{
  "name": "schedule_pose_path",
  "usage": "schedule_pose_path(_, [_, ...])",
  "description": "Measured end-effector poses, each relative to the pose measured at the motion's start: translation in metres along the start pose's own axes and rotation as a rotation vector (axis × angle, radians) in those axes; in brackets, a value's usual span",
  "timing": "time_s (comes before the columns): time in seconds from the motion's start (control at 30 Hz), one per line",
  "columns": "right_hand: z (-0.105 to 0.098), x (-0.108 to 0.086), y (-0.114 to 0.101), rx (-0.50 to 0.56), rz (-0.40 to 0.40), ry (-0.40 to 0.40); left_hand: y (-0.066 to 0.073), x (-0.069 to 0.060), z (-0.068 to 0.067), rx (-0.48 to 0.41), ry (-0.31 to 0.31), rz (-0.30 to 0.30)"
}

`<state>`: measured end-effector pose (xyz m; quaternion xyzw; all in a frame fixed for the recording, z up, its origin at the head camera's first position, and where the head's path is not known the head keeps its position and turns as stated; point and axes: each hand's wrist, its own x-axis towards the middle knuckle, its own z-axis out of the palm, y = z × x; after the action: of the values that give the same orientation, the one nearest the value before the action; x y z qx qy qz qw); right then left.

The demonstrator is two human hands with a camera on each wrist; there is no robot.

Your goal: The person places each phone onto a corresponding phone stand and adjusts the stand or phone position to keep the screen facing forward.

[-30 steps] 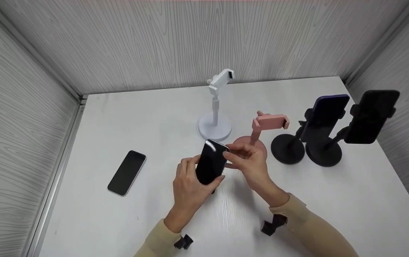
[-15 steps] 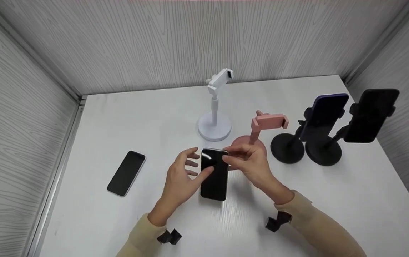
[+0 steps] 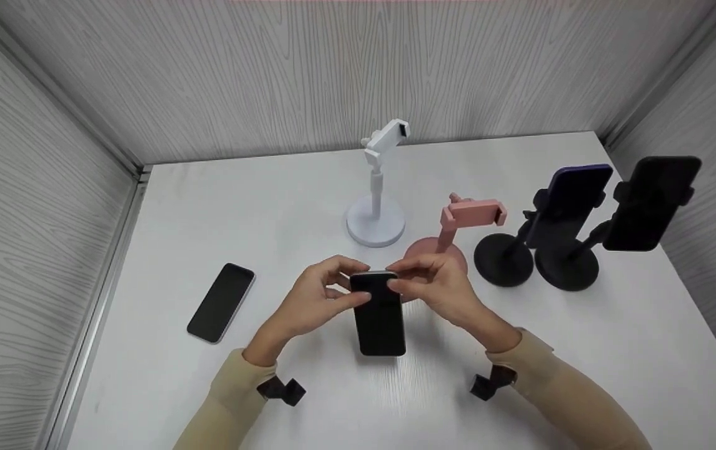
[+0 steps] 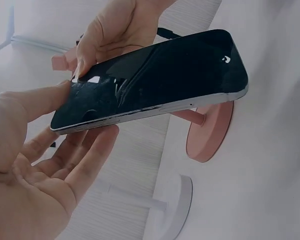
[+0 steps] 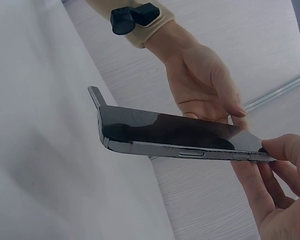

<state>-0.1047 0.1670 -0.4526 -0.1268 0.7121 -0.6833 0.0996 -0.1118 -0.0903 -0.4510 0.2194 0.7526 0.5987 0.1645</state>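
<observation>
The left grip and right grip both pinch one end of a black phone, up over the white tabletop near a pink stand.

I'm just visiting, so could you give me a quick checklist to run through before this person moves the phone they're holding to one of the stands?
1. Right hand pinches the held phone: ok.
2. Left hand pinches it too, thumb on the front: ok.
3. Its screen is uppermost, showing in the head view: ok.
4. Pink stand holds no phone: ok.
5. White stand holds no phone: ok.
6. Either stand's clamp would fit this phone: cannot tell.
</observation>
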Motion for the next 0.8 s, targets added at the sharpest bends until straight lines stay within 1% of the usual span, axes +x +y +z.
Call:
schedule_pose_path(0.07, [0.000,0.001,0.001,-0.022,-0.012,-0.004,0.000,0.002,0.000,-0.020,-0.014,-0.002])
schedule_pose_path(0.13, [-0.001,0.001,0.001,-0.027,-0.015,-0.016,0.000,0.004,0.001,-0.026,-0.012,-0.007])
schedule_pose_path(0.27, [-0.001,0.001,0.001,-0.028,-0.004,-0.034,0.000,0.004,0.004,0.018,0.030,0.000])
schedule_pose_path(0.4, [0.000,-0.001,0.000,-0.031,-0.016,-0.011,0.000,0.001,0.007,0.055,0.089,0.028])
schedule_pose_path(0.53, [0.003,-0.004,0.001,-0.074,-0.097,0.029,0.000,-0.001,0.012,0.040,0.151,0.044])
schedule_pose_path(0.67, [0.009,-0.009,0.004,-0.138,-0.183,0.082,0.000,-0.002,0.015,0.000,0.224,0.042])
schedule_pose_path(0.73, [0.012,-0.013,0.006,-0.192,-0.216,0.117,0.001,-0.002,0.015,-0.027,0.268,0.041])
schedule_pose_path(0.8, [0.015,-0.017,0.008,-0.280,-0.250,0.152,0.002,-0.003,0.015,-0.043,0.313,0.040])
